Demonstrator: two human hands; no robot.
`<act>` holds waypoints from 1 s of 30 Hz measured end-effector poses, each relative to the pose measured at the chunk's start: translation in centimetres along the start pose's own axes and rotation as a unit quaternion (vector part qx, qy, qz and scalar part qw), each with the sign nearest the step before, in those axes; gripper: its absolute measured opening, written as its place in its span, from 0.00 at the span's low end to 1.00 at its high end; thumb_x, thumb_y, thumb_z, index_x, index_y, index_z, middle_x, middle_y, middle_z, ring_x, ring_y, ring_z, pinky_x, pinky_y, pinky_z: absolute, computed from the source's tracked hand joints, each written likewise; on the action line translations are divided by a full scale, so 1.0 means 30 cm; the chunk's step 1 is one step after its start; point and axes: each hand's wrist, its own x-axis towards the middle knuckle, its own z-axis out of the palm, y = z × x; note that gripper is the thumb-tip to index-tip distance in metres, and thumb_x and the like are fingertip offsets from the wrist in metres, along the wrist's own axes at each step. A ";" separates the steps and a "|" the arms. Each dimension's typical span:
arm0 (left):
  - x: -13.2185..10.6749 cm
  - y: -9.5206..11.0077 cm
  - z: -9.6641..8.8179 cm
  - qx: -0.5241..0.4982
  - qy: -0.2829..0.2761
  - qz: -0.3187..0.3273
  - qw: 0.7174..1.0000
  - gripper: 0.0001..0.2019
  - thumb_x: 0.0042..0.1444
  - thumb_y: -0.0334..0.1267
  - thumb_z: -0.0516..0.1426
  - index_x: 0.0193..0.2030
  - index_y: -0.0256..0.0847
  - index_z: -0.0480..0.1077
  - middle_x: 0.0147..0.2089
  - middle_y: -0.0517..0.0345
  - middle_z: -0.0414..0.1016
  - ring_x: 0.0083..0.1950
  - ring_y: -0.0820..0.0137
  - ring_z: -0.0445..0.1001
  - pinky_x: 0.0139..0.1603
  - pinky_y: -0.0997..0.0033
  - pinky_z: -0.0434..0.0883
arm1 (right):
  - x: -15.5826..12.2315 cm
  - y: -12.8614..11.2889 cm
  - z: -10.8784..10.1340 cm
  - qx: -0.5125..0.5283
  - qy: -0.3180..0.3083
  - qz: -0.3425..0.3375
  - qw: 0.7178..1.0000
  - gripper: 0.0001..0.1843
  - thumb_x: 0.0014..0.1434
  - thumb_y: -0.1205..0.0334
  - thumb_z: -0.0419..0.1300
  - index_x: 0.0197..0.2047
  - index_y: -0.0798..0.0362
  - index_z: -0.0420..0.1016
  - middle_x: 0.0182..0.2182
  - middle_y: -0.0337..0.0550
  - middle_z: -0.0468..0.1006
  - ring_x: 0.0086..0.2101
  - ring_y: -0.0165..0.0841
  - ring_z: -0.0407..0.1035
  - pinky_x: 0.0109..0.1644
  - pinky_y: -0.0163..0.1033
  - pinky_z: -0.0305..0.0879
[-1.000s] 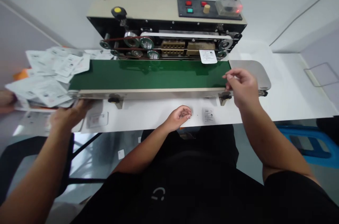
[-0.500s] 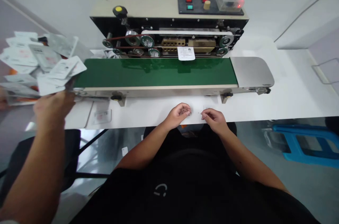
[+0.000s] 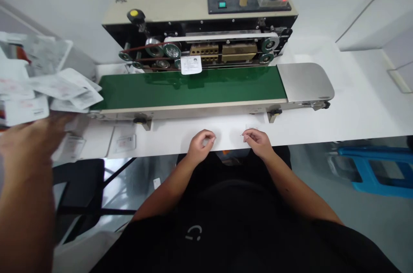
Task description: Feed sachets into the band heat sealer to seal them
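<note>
Here, the right grip (image 3: 257, 143), fingers pressed together, rests beside a white sachet (image 3: 250, 128).

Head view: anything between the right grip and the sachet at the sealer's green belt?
Yes. The cream front rail of the conveyor runs between the right grip and the sachet, which sits at the belt's far edge. The green belt itself shows nothing in that path.
</note>
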 end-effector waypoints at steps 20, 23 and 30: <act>-0.072 -0.147 -0.795 0.512 0.298 -0.300 0.748 0.60 0.56 0.55 0.69 0.79 0.15 0.44 0.83 0.18 0.42 0.86 0.41 0.41 0.84 0.41 0.42 | -0.064 -0.121 0.012 -0.156 -0.073 -0.146 0.974 0.11 0.70 0.58 0.59 0.37 0.47 0.82 0.30 0.43 0.82 0.28 0.34 0.73 0.36 0.41 0.70; -0.047 -0.148 -0.804 0.475 0.338 -0.293 0.758 0.65 0.55 0.53 0.71 0.81 0.17 0.36 0.84 0.20 0.38 0.86 0.44 0.39 0.84 0.41 0.42 | -0.069 -0.120 0.017 -0.155 -0.066 -0.167 0.971 0.11 0.70 0.60 0.59 0.38 0.47 0.82 0.31 0.42 0.83 0.27 0.33 0.73 0.36 0.41 0.70; -0.034 -0.172 -0.834 0.471 0.272 -0.242 0.804 0.47 0.62 0.48 0.68 0.80 0.31 0.53 0.85 0.33 0.44 0.85 0.46 0.46 0.83 0.41 0.47 | -0.082 -0.112 0.009 -0.163 -0.059 -0.146 0.974 0.11 0.70 0.58 0.59 0.38 0.47 0.82 0.32 0.43 0.84 0.28 0.34 0.73 0.37 0.43 0.72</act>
